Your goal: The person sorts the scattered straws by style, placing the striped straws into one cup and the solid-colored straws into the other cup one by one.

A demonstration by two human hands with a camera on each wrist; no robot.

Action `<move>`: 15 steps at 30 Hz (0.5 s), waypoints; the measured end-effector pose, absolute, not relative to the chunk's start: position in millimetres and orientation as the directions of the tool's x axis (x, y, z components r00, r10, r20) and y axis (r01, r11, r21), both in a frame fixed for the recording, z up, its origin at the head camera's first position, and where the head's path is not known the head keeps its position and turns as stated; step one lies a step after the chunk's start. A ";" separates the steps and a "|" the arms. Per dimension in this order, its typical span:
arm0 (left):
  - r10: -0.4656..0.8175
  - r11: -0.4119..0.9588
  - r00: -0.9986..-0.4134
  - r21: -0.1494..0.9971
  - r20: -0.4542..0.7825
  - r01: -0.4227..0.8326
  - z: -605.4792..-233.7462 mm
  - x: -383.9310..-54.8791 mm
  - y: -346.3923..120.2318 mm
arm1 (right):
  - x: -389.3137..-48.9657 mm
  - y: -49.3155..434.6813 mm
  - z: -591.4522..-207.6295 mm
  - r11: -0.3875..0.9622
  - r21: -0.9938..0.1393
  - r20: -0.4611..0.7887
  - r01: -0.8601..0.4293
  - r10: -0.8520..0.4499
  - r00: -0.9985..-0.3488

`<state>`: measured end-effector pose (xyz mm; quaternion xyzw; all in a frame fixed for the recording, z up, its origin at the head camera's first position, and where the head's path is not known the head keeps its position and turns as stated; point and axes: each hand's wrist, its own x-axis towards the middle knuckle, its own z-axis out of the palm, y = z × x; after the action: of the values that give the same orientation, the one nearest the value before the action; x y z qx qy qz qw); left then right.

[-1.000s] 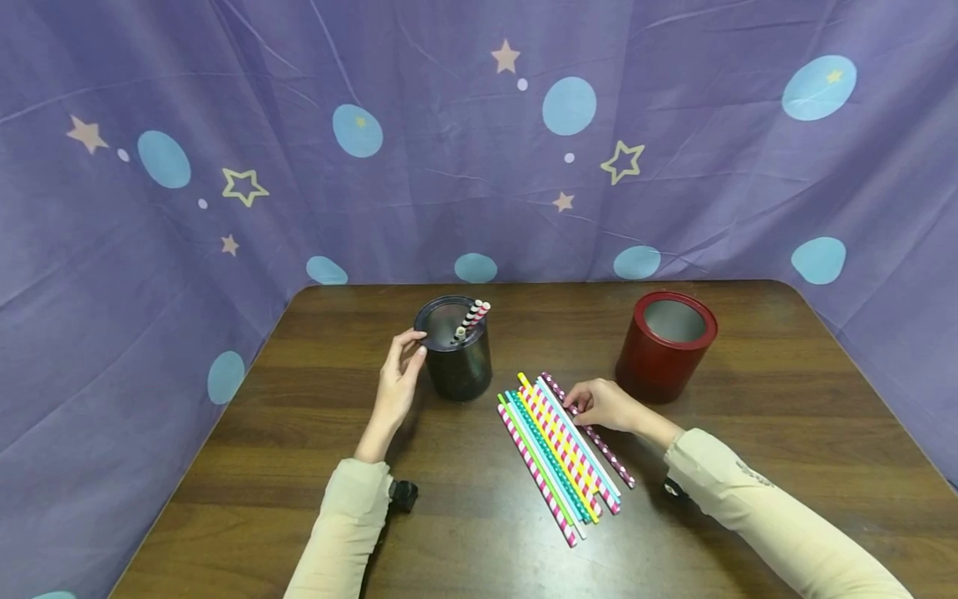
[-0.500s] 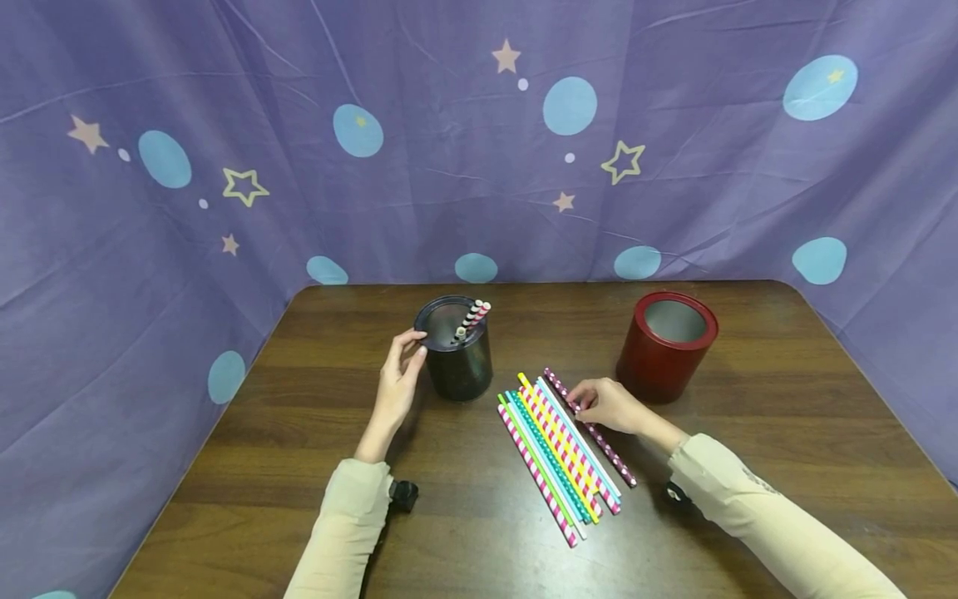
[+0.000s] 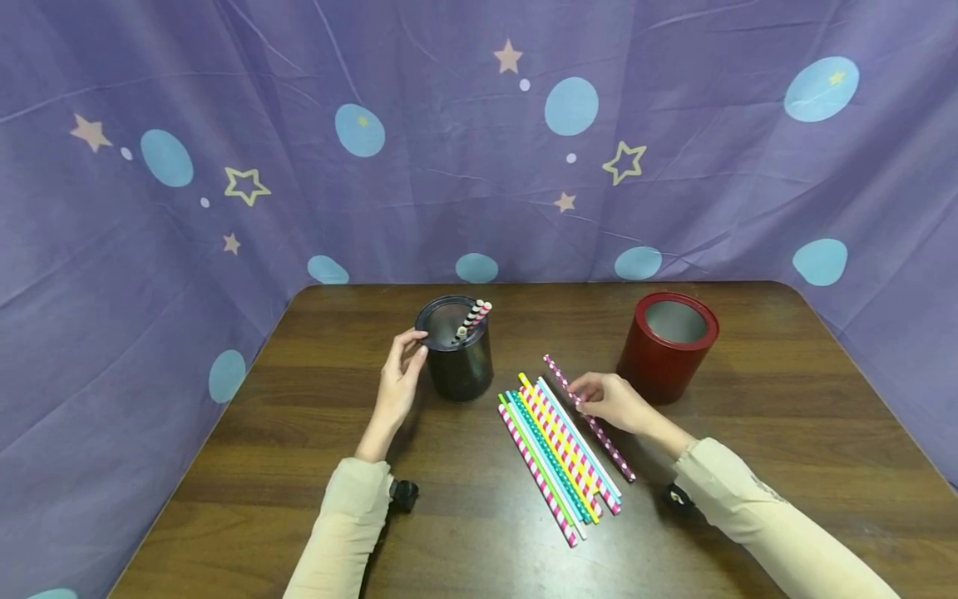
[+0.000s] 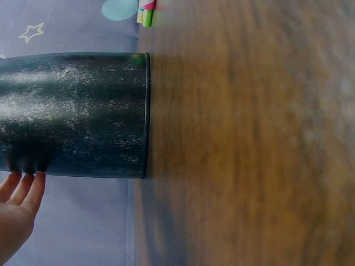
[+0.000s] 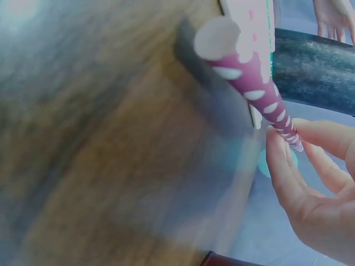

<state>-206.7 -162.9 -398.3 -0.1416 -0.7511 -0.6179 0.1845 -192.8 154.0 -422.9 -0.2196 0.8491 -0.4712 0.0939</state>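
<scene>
In the head view my right hand [image 3: 609,402] pinches a purple paper straw with white dots [image 3: 601,433] between thumb and fingers. The right wrist view shows the straw [image 5: 260,94] tilted, its near end standing off the table top. My left hand [image 3: 399,378] rests its fingertips against the near-left side and rim of a black can [image 3: 460,374]. Seen from the left wrist, the fingers [image 4: 34,194] are fairly straight against the can's wall. A few straws [image 3: 471,319], striped black and pink among them, lean in the black can.
Between the hands lies a row of paper straws [image 3: 557,453] in pink, yellow, teal, green and white. A red can [image 3: 659,366] stands behind my right hand, its mouth up. Purple cloth [image 3: 449,150] hangs behind the wooden table [image 3: 449,532].
My right hand has drawn the purple dotted straw away from the row, rightward and slightly up. The left hand and black can have kept their place.
</scene>
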 end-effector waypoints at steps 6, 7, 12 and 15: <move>-0.024 0.195 -0.895 0.880 0.446 0.434 -398.0 -206.4 -162.2 | -199.7 156.0 -433.4 0.443 -0.841 0.096 -0.312 -0.445 -0.891; -0.027 0.195 -0.895 0.881 0.445 0.432 -398.1 -206.4 -162.1 | -199.4 155.6 -432.5 0.436 -0.843 0.104 -0.315 -0.442 -0.891; -0.031 0.203 -0.894 0.878 0.448 0.433 -398.5 -206.2 -162.3 | -198.0 153.6 -428.4 0.406 -0.854 0.137 -0.324 -0.426 -0.894; -0.031 0.211 -0.893 0.876 0.450 0.434 -398.6 -205.9 -162.3 | -197.4 152.7 -425.5 0.401 -0.852 0.159 -0.338 -0.417 -0.895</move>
<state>-205.9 -162.3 -398.6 -0.1336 -0.7546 -0.6139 0.1894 -197.4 152.7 -425.5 -0.2258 0.8360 -0.4986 0.0396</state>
